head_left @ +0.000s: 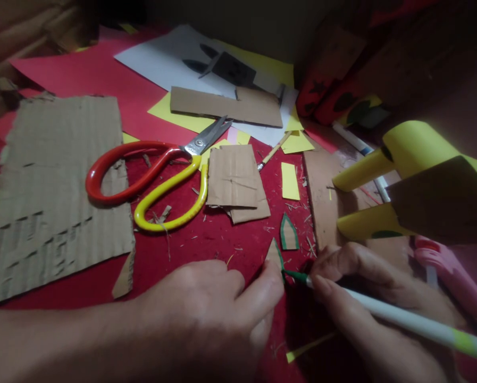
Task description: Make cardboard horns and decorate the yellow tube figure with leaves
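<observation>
My left hand (230, 303) pinches a small pointed cardboard piece (274, 255) between thumb and fingers; its lower part is hidden. Closed round a white brush pen (398, 311), my right hand (366, 298) touches the pen's green tip to the right edge of that piece, where a green line runs. Just beyond lies a second pointed cardboard piece (289, 235) with green along its edges. Scissors (182, 175) with one red and one yellow handle rest further left, their blades slightly apart.
Corrugated cardboard (58, 197) lies at the left, with smaller cardboard pieces (238, 181) mid-table. Red paper (82, 80) and white paper (154, 58) spread behind. At the right stand yellow paper-covered shapes (417, 143) on a cardboard base, near a pink glue gun (453, 282).
</observation>
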Motion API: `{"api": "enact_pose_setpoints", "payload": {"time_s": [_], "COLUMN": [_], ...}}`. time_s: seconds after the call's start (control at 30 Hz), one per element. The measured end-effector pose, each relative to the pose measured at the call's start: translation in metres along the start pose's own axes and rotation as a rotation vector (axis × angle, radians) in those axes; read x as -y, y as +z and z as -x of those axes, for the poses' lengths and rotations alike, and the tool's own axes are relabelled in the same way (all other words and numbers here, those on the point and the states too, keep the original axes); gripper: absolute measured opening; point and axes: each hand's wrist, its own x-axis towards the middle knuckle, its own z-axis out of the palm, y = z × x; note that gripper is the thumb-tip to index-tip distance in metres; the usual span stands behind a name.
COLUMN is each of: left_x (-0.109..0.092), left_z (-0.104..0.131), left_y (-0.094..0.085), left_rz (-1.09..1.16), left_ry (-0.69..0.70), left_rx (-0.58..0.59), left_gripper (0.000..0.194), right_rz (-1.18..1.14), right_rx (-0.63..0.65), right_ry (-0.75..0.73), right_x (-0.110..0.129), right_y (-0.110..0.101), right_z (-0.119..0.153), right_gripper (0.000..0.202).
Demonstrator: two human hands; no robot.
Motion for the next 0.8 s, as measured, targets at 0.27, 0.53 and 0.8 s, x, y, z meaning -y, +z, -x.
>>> {"api": "enact_pose_setpoints", "payload": {"time_s": [0.27,0.53,0.8], "left_x": [0.001,0.002,-0.001], "left_z": [0.001,-0.001,0.001], "left_y": [-0.001,-0.001,0.001], "left_rz": [-0.037,-0.047,0.025], "left_ry": [0.021,0.058,-0.017], "left_rx": [0.011,0.012,-0.017], "left_gripper": [0.045,0.044,0.04], "right_rz": [0.049,0.083,0.079], "right_rx": [0.014,0.042,0.024], "right_ry": [-0.005,-0.105,-0.108], "right_x": [0.008,0.009,0.007], "right_y": [0.002,-0.003,-0.003], "right_z": [0.002,-0.001,0.0], "right_gripper": [0.019,0.02,0.018]}}
